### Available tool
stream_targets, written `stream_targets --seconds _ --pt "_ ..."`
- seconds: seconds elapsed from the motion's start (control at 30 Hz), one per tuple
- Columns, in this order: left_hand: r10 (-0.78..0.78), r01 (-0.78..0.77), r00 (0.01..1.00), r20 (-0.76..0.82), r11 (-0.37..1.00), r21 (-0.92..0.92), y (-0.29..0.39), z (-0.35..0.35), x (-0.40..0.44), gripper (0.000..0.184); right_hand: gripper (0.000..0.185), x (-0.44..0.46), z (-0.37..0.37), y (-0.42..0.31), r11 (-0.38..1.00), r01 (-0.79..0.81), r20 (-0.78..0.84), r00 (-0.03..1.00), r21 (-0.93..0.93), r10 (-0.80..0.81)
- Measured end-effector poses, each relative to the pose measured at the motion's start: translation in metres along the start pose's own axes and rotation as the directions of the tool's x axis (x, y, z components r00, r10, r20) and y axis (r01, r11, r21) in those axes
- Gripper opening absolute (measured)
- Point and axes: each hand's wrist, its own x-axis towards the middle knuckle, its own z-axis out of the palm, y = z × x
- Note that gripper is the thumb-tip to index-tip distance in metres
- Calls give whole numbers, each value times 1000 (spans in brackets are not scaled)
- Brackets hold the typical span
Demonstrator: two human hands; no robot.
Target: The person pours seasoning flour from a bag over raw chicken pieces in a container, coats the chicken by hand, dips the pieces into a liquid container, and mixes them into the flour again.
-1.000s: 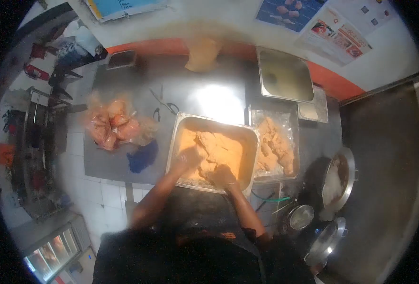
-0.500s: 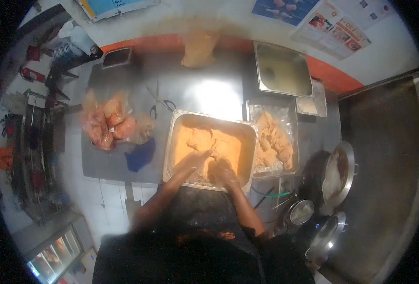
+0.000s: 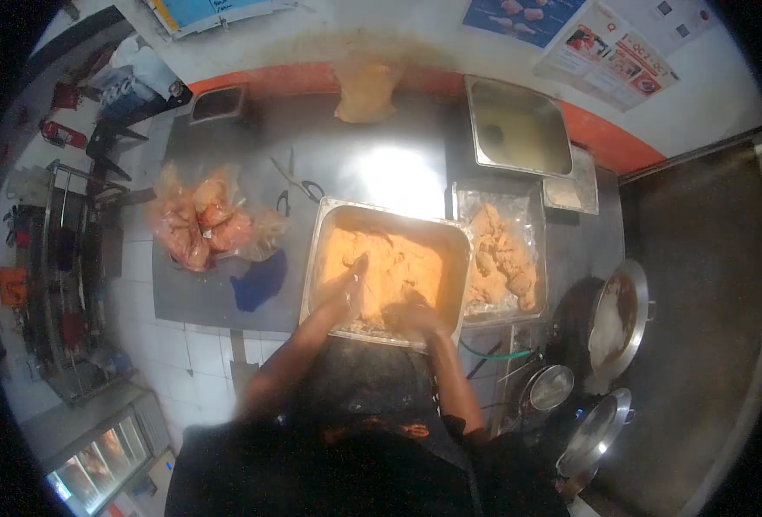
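A deep steel pan stands at the near edge of the grey worktable, and the orange-tinted breading flour lies inside it, spread across the floor of the pan with lumps and ridges on its surface. Both of the person's hands are inside this pan. The left hand is at the near left part of the flour, its fingers stretched out toward the far side and unclenched, with nothing visibly gripped. The right hand is at the near right part, blurred, its fingers down in the flour; I cannot tell whether it is grasping a piece or is loose.

Just right of the pan, a shallow tray lined with clear plastic holds flour-coated chicken pieces. Beyond it, at the far right of the table, is another steel pan with pale yellowish liquid in it. Left of the flour pan lie scissors, a crumpled blue cloth and, farther left, a clear plastic bag of raw meat. A beige bag stands at the far edge against the wall, and a small dark tray is at the far left corner. On the near right, beside the table, are two wide round pans and a round wire strainer
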Motion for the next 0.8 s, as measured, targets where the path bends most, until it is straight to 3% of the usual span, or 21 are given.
stream_targets --seconds 0.03,0.07,0.13,0.17,0.2,0.23,0.27,0.3,0.33,0.37,0.4,0.47,0.5,0.53,0.57,0.63,0.67,0.7,0.73,0.77,0.8 --pt "-79 80 997 18 995 -63 2 2 -3 66 36 1 -17 1 988 44 39 999 -150 -39" --pt "91 -91 996 1 993 70 4 3 -12 63 36 -3 -23 1 935 130 32 991 -329 -127" --pt "422 -411 906 37 852 324 15 6 -35 57 36 -12 -32 -1 711 236 18 954 -663 -300" --pt "567 -542 819 85 718 436 19 5 -43 55 33 -8 -31 -1 484 308 52 880 -819 -472" --pt "557 -541 820 132 677 499 20 4 -40 51 31 -4 -30 -2 220 323 126 779 -921 -614" --pt "546 -542 818 180 628 558 21 3 -39 49 31 -2 -29 -2 219 322 126 778 -921 -616" --pt "534 -546 815 227 574 611 22 2 -37 49 30 -18 -12 -27 498 349 -33 792 -794 -609" --pt "476 -445 871 124 654 612 4 4 -21 43 30 -36 1 -49 722 363 -179 813 -589 -554" --pt "415 -341 910 15 726 597 -11 4 -2 39 30 -50 5 -68 716 370 -170 811 -592 -560" --pt "415 -339 910 10 728 597 -31 -4 13 39 33 -65 7 -84 854 331 -202 877 -401 -435" --pt "612 -613 781 123 714 338 -43 -17 13 35 35 -53 -7 -64 829 391 -174 856 -399 -487" --pt "789 -803 591 165 594 36 -42 -27 8 32 40 -30 -33 -25 771 505 -115 804 -389 -584" --pt "711 -761 638 297 522 385 2 -31 -38 33 42 -33 -35 -24 777 511 -68 818 -368 -571" --pt "600 -657 702 385 337 674 29 -33 -63 34 44 -39 -28 -32 771 500 -19 834 -395 -551" --pt "601 -659 699 387 332 675 24 -32 -56 34 45 -46 -17 -46 763 471 23 857 -443 -515" --pt "518 -590 766 382 802 95 -10 -22 -15 35 49 -74 19 -82 703 399 71 892 -588 -447" --pt "475 -413 781 405 880 -236 -28 -16 9 35 51 -86 38 -96 636 375 64 888 -674 -455" --pt "437 -165 782 444 833 -528 -43 -10 27 36 53 -95 52 -105 583 351 46 880 -733 -473" --pt "584 -429 683 439 807 -406 -41 -9 21 35 52 -95 55 -106 552 345 21 861 -759 -508" --pt "717 -686 557 419 682 -255 -41 -8 19 35 52 -96 59 -106 522 335 -3 840 -784 -542" --pt "822 -862 418 386 493 -118 -37 -7 12 35 49 -95 59 -107 590 287 -67 861 -755 -504"
